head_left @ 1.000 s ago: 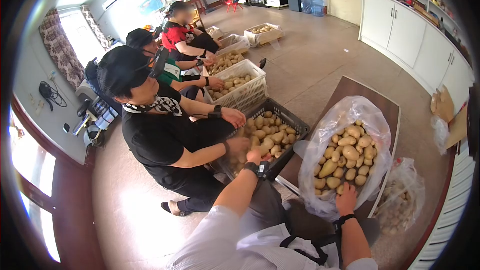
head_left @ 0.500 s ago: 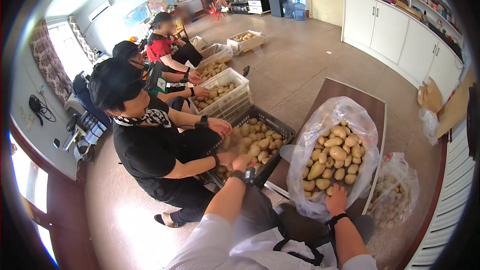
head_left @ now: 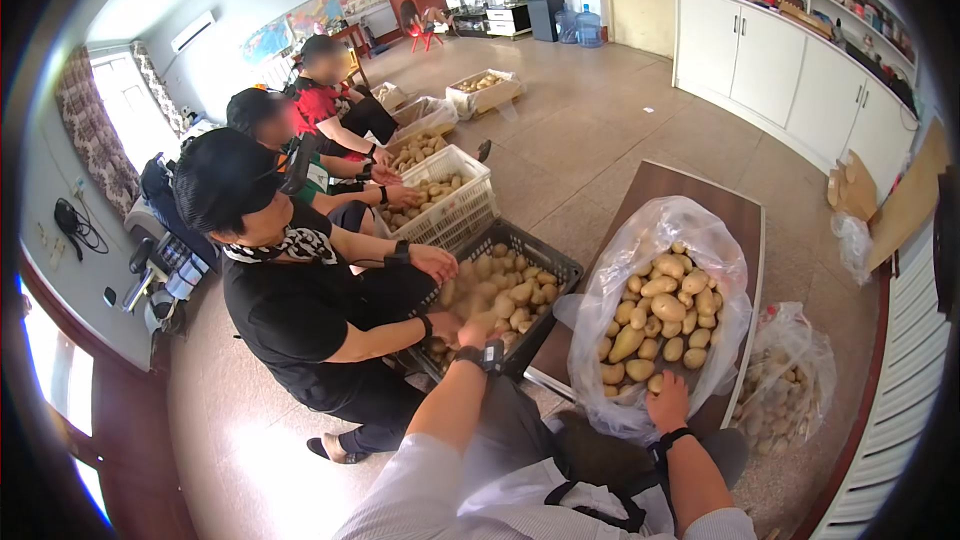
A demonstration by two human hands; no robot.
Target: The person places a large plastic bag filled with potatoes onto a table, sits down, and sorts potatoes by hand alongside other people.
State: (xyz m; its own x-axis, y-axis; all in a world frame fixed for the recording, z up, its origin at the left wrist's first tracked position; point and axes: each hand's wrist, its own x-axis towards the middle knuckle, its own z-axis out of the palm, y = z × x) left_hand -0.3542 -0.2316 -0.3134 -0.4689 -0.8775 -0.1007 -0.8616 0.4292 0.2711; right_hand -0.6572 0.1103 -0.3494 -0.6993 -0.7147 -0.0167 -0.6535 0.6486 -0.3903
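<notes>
While the left hand (head_left: 474, 334) blurs and right hand (head_left: 668, 403) overlaps a potato (head_left: 656, 381), I can't tell either grip.

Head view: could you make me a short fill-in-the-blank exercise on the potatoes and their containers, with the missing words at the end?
1. The wearer's ____ hand is at the potatoes in the clear bag.
2. The crate just beyond the black crate is coloured ____.
3. Another filled bag stands on the ____, to the right of the table.

Missing words: right; white; floor.
</notes>
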